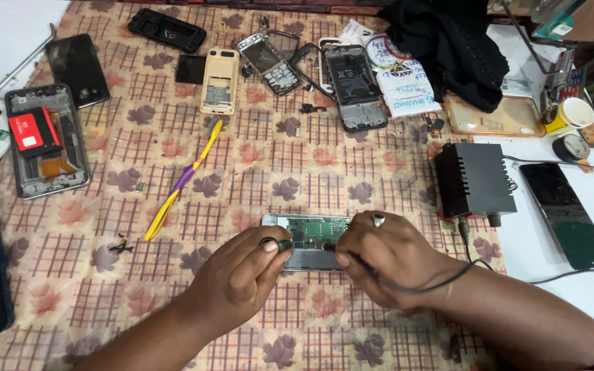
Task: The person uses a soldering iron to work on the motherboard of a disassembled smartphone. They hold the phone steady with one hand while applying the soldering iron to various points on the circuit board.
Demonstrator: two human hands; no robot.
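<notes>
An opened phone with a green circuit board (309, 232) lies on the flowered cloth (256, 172) near the front. My left hand (245, 271) pinches a small black part (274, 243) at the board's left edge. My right hand (383, 254), with a ring on one finger, grips a black corded tool (331, 246) whose tip rests on the board. Its cable (421, 287) loops over my right wrist toward a black box (474, 180).
A yellow and purple toothbrush (183, 180) lies left of the board. An open phone frame with a red battery (44, 139) sits far left. Several dismantled phones (352, 86), a beige one (219, 80), a black cloth (452, 45), a dark phone (565, 214) and a paper cup (572, 113) lie around.
</notes>
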